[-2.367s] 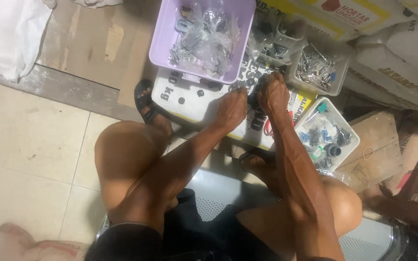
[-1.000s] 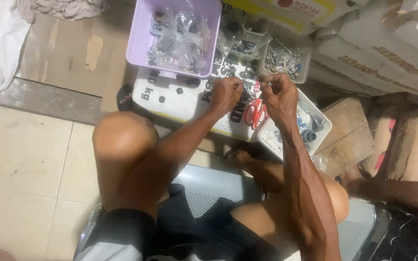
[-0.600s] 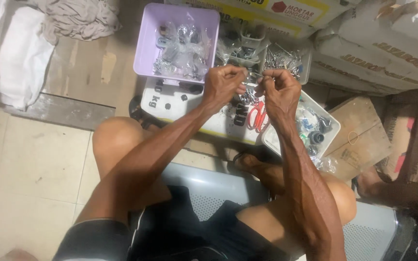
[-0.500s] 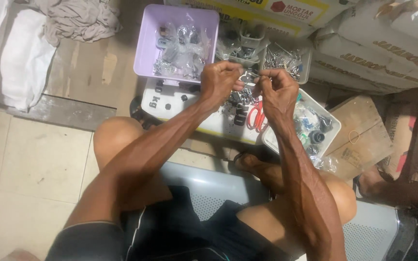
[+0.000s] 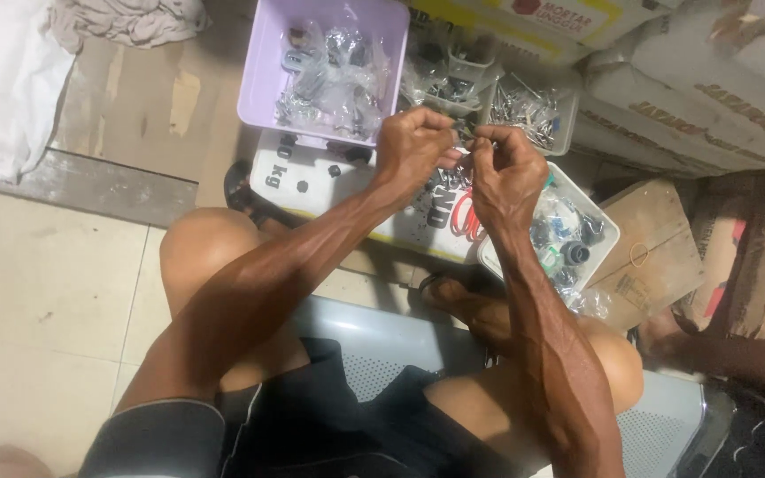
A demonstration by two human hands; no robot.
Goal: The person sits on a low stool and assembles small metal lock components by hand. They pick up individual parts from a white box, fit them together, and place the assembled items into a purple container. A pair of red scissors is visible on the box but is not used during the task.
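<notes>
Person sits on a grey perforated chair (image 5: 374, 341), both hands raised together above a clutter of containers on the floor. Left hand (image 5: 413, 146) curled, fingertips pinching a small dark metal part (image 5: 464, 134); too small to tell what kind. Right hand (image 5: 508, 168) also curled, thumb and forefinger pressed onto the same part from the other side, so the two hands touch at the fingertips. The part sits in the air between both pinches, just above the clear tub of screws (image 5: 524, 111) and the white box (image 5: 356, 190) with printing.

Around: lilac tray (image 5: 258, 80) with bagged hardware, beyond the left hand. White tub (image 5: 599, 235) with bottle caps and bits, just beside the right wrist. Red-handled scissors (image 5: 464, 217) lie on the white box under the hands. Cardboard piece (image 5: 648, 257) to the right, sacks (image 5: 710, 97) behind. White cloth (image 5: 2, 97) far left. Someone else's leg (image 5: 737, 354) at the right edge.

Risk, judged: the part is tiny and held by fingertips only; a slip drops it into the mixed tubs below, where it would be hard to pick out. Twisting hard could also make the fingers skid off. The hands hide the part from the camera, so the grip itself can't be checked well.
</notes>
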